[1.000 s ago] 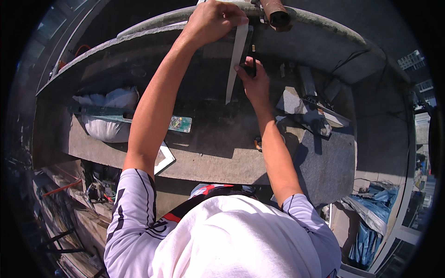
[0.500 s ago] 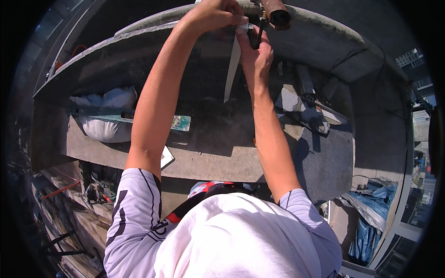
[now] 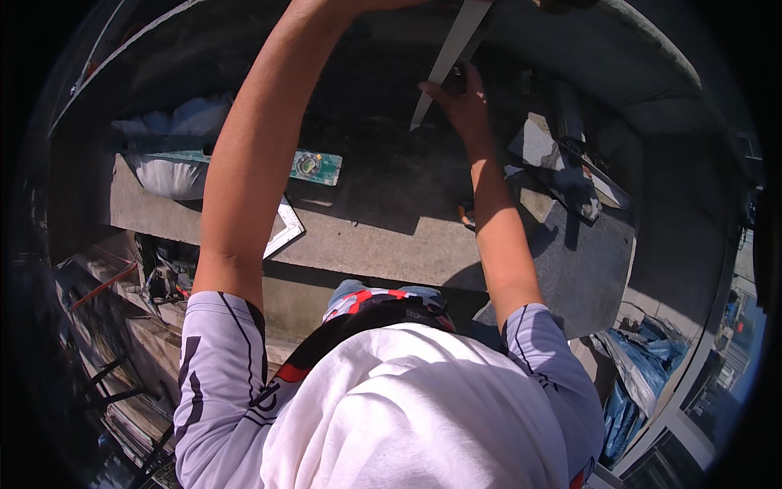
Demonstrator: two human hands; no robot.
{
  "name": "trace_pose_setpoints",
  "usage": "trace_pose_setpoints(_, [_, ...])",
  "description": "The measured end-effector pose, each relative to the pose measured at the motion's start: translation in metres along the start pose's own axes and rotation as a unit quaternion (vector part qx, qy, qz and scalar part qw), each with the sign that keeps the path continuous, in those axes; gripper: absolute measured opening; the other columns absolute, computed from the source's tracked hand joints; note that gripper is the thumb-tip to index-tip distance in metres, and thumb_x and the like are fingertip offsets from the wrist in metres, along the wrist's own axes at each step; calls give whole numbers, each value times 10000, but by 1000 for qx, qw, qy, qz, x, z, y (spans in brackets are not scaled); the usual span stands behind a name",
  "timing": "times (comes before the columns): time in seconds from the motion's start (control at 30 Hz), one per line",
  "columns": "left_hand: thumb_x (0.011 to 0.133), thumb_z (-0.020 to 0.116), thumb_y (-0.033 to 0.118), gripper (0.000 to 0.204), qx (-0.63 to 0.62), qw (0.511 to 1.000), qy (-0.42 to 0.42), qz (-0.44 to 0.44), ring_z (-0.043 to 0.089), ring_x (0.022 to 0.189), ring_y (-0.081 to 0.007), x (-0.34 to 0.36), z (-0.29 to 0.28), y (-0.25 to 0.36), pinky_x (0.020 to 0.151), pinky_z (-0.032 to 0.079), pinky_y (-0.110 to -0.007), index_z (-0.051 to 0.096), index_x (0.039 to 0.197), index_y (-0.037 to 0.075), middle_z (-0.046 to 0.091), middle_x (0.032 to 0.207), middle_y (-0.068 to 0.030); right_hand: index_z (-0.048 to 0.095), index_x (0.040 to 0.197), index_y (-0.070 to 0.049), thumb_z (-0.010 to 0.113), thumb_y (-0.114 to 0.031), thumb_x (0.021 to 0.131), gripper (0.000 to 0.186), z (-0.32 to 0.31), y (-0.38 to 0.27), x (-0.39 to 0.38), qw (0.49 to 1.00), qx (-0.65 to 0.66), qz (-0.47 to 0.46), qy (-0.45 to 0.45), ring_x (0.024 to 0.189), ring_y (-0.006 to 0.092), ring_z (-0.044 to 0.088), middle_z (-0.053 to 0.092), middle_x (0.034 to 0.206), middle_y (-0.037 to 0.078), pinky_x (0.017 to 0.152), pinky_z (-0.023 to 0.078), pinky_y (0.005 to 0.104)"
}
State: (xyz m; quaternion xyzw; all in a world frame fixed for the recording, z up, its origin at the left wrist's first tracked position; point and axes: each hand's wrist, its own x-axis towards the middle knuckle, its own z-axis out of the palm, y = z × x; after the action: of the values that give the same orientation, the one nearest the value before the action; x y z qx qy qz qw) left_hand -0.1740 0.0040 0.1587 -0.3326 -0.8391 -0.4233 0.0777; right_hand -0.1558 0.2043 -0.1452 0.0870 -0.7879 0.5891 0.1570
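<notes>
My left arm reaches up to the top edge, where only the lower part of my left hand (image 3: 381, 3) shows; its fingers are cut off. A long, flat, pale strip (image 3: 453, 50) slants down from that edge and narrows toward its lower end. Lower and to the right, my right hand (image 3: 466, 104) is half closed, its thumb stretched across the strip. Between the thumb and the curled fingers sits a small dark object (image 3: 458, 77), too shadowed to name. Behind both hands is a dark wall in shade.
A green spirit level (image 3: 318, 166) lies over a white sack (image 3: 171, 175) on the left of the concrete ledge (image 3: 366, 249). A white frame corner (image 3: 285, 232) is near my left elbow. Broken slabs (image 3: 562, 167) lie right; blue plastic sheeting (image 3: 639, 375) is heaped lower right.
My right hand has dropped from the wall's top edge to lower on the strip. My left hand has slipped mostly out at the top, and the view has tilted downward.
</notes>
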Motion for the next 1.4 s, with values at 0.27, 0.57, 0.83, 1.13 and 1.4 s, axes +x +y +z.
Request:
trace_pose_setpoints(0.27, [943, 839, 194, 633, 56, 997, -38, 27, 671, 891, -235, -3, 4, -1, 839, 575, -426, 560, 1508, 130, 681, 964, -69, 612, 1442, -50, 953, -569, 750, 930, 34, 131, -83, 949, -294, 98, -61, 1240, 400, 704, 674, 1390, 213, 1003, 586, 488])
trace_pose_setpoints(0.57, [909, 892, 233, 736, 138, 986, 8, 90, 658, 1009, -227, -11, -12, 0, 876, 582, -400, 535, 1548, 152, 679, 1102, -80, 682, 1342, -50, 953, -586, 748, 845, 22, 14, -38, 963, -265, 35, -32, 1099, 405, 734, 733, 1197, 164, 922, 588, 487])
trace_pose_setpoints(0.83, [916, 905, 236, 677, -13, 998, 28, 47, 682, 1034, -199, 8, 0, -1, 890, 595, -380, 574, 1494, 118, 713, 1161, -71, 737, 1239, -54, 623, -496, 1123, 471, -46, -147, 22, 988, 98, 39, 111, 731, 114, 555, 704, 958, 2, 658, 462, 300])
trace_pose_setpoints(1.13, [1041, 774, 85, 261, -116, 959, 260, 16, 716, 1100, -101, -162, 15, -10, 973, 568, -272, 748, 1300, 82, 756, 1172, -25, 718, 1151, 12, 428, -513, 1184, 600, -50, -198, -58, 763, 616, 194, 36, 720, 152, 517, 640, 901, 66, 667, 468, 322])
trace_pose_setpoints(1.4, [1038, 708, 15, 176, -212, 919, 231, -239, 700, 926, -100, -368, 67, -46, 839, 565, -262, 772, 1203, 10, 740, 1066, -43, 713, 1143, 24, 410, -503, 1190, 610, 10, -215, -76, 704, 659, 265, -18, 755, 176, 549, 645, 916, 95, 696, 494, 324])
